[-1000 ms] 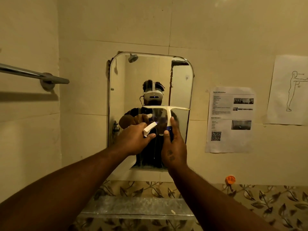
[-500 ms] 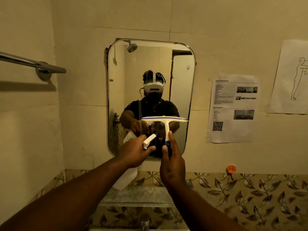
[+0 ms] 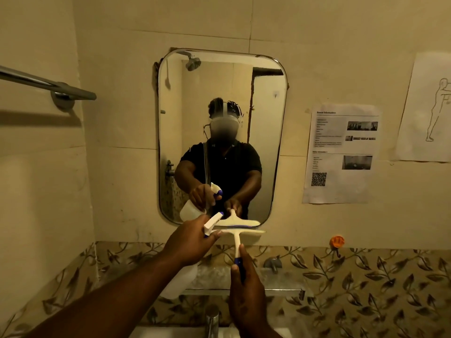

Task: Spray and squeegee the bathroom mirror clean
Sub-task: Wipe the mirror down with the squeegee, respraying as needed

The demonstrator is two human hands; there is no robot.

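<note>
The rounded bathroom mirror (image 3: 266, 113) hangs on the cream wall, reflecting me. My right hand (image 3: 247, 291) grips the blue handle of a white squeegee (image 3: 244, 232), whose blade sits level just below the mirror's bottom edge. My left hand (image 3: 189, 242) holds a white spray bottle (image 3: 180, 280) by its trigger head, nozzle (image 3: 213, 221) pointing up and right beside the blade. The bottle's body hangs under my wrist, partly hidden.
A glass shelf (image 3: 273, 284) runs below the mirror over leaf-patterned tiles. A chrome tap (image 3: 211, 320) rises above the basin. A towel bar (image 3: 48, 85) juts out at left. Paper sheets (image 3: 341, 154) and an orange hook (image 3: 337, 241) are on the right wall.
The squeegee has come down the glass from mid-mirror to below its bottom edge. Both hands dropped with it, and the view pulled back and downward.
</note>
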